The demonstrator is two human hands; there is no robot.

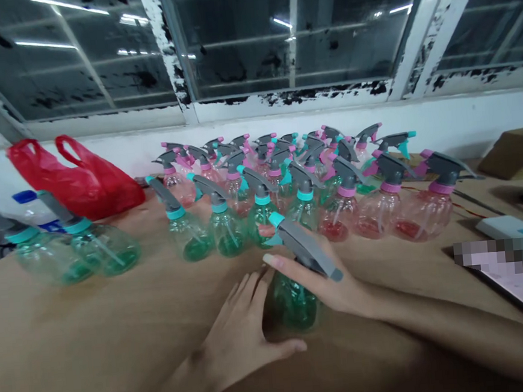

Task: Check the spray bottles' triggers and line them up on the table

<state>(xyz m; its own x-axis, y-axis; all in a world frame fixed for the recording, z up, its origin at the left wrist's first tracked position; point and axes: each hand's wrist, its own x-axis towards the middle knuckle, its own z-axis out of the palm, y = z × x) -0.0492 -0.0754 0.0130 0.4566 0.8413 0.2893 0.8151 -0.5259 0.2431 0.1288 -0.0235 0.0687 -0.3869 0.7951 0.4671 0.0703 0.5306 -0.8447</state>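
A green spray bottle (296, 302) with a grey and turquoise trigger head stands on the table right in front of me. My right hand (335, 275) is wrapped around its neck from the right, just under the spray head, with the index finger stretched across the front. On the bottle's left side, my left hand (244, 324) is open, its thumb spread away from the fingers. Whether the left fingertips touch the bottle I cannot tell. Just beyond are more spray bottles, green ones (231, 234) to the left and pink ones (383, 216) to the right.
Behind them, several more spray bottles crowd toward the wall. Two green bottles (107, 256) stand apart at left, near a red plastic bag (92, 179) and a blue-capped bottle (29, 205). A phone (513, 285), a white box (511, 226) and a cardboard box (518, 153) lie at right.
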